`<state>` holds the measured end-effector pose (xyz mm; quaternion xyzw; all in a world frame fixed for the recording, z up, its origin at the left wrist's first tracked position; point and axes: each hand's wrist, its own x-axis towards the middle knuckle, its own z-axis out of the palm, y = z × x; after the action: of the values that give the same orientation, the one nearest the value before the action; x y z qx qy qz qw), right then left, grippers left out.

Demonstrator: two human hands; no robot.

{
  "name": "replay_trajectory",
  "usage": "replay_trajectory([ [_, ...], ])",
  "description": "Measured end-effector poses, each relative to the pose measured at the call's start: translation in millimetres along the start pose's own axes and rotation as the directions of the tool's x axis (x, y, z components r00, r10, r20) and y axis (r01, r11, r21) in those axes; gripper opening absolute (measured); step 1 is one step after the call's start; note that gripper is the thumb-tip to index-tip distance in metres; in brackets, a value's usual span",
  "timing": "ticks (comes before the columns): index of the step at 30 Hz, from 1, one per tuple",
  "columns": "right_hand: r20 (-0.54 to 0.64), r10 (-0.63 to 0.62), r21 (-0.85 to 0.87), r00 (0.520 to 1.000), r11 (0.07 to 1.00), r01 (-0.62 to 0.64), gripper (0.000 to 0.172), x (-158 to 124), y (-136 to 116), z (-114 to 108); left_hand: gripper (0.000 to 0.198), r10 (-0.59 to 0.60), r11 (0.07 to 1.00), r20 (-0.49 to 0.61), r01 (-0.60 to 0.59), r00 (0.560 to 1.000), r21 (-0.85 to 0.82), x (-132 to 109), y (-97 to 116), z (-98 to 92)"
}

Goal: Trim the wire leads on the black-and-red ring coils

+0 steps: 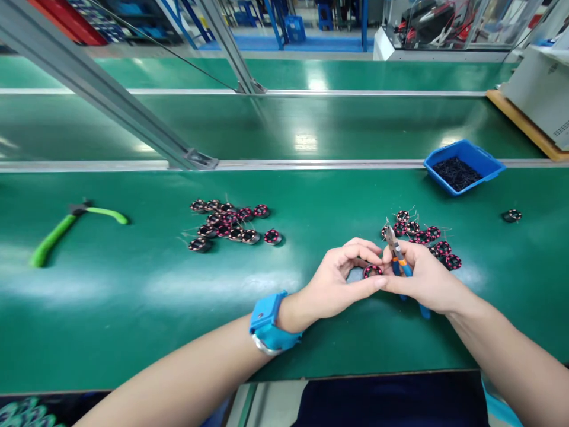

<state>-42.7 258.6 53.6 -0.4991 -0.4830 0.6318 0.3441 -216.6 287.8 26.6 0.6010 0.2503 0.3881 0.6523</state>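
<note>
My left hand (340, 279) holds a small round coil part (372, 271), dark with a pink and black ring, between thumb and fingers. My right hand (429, 276) is wrapped round blue and orange pliers (400, 258), whose metal jaws point up and away from me. Its fingertips meet the left ones beside the coil part. Just beyond the right hand lies a group of similar coil parts (433, 233) with thin wires. Another group (226, 219) sits left of the left hand.
Green-handled pliers (57, 235) lie open at the far left. A blue bin (492, 172) of small black pieces stands at the back right, near a lone coil part (512, 216). A metal post (133, 118) slants across the upper left.
</note>
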Motion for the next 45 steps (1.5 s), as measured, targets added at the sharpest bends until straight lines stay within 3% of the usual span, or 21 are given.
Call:
replay_trajectory([
  [7, 0.094, 0.019, -0.095, 0.995, 0.995, -0.009, 0.029, -0.2, -2.1, 3.5, 0.018, -0.107, 0.991, -0.067, 0.101, 0.992, -0.09, 3.8, 7.7, 3.6],
  [12, 0.108, 0.065, -0.004, 0.992, 0.998, -0.065, 0.03, -1.6, -0.4, 6.3, 0.009, -0.096, 0.982, -0.346, 0.031, 0.933, -0.186, 8.8, 9.8, -11.7],
  [14, 0.061, 0.071, 0.057, 0.996, 0.996, -0.074, 0.029, -0.6, 2.4, 4.4, 0.012, -0.16, 0.968, -0.289, 0.092, 0.944, -0.234, 7.1, 7.9, -18.8],
  [17, -0.001, 0.053, 0.137, 0.999, 0.989, -0.053, 0.03, 2.0, 5.9, -0.6, 0.034, -0.179, 0.962, 0.006, 0.176, 0.984, -0.211, 0.4, 4.8, -23.3],
  [19, -0.02, 0.054, 0.153, 0.998, 0.987, -0.05, 0.033, 3.6, 6.5, -3.2, 0.046, -0.153, 0.977, 0.118, 0.168, 0.981, -0.129, -4.4, 3.8, -20.2],
  [23, -0.035, 0.048, 0.134, 0.998, 0.99, -0.043, 0.037, 4.1, 4.8, -3.2, 0.051, -0.181, 0.982, 0.053, 0.183, 0.982, -0.037, -9.8, 2.6, -5.4],
  [30, -0.066, 0.069, 0.091, 0.995, 0.994, -0.063, 0.041, 2.1, 5.2, 0.6, 0.032, -0.216, 0.955, -0.014, 0.209, 0.976, -0.211, -6.1, -5.7, 2.5],
  [34, -0.035, 0.038, 0.008, 0.999, 0.999, -0.037, 0.034, 0.3, 1.7, -5.3, 0.035, -0.277, 0.906, 0.026, 0.27, 0.96, -0.326, -4.3, -5.6, -1.5],
  [38, 0.01, 0.015, -0.124, 1.0, 0.992, -0.014, 0.024, -10.5, -5.2, -25.4, 0.038, -0.388, 0.831, 0.09, 0.39, 0.917, -0.397, -2.7, -4.2, -7.3],
  [41, 0.059, 0.09, -0.185, 0.994, 0.98, -0.077, 0.023, -20.0, -7.1, -41.7, 0.041, -0.454, 0.786, 0.15, 0.474, 0.878, -0.396, -0.9, -5.1, -11.6],
  [45, 0.246, 0.197, -0.194, 0.949, 0.969, -0.151, 0.023, -22.3, -5.2, -50.3, 0.043, -0.496, 0.755, 0.205, 0.535, 0.844, -0.379, 1.1, -5.8, -15.2],
])
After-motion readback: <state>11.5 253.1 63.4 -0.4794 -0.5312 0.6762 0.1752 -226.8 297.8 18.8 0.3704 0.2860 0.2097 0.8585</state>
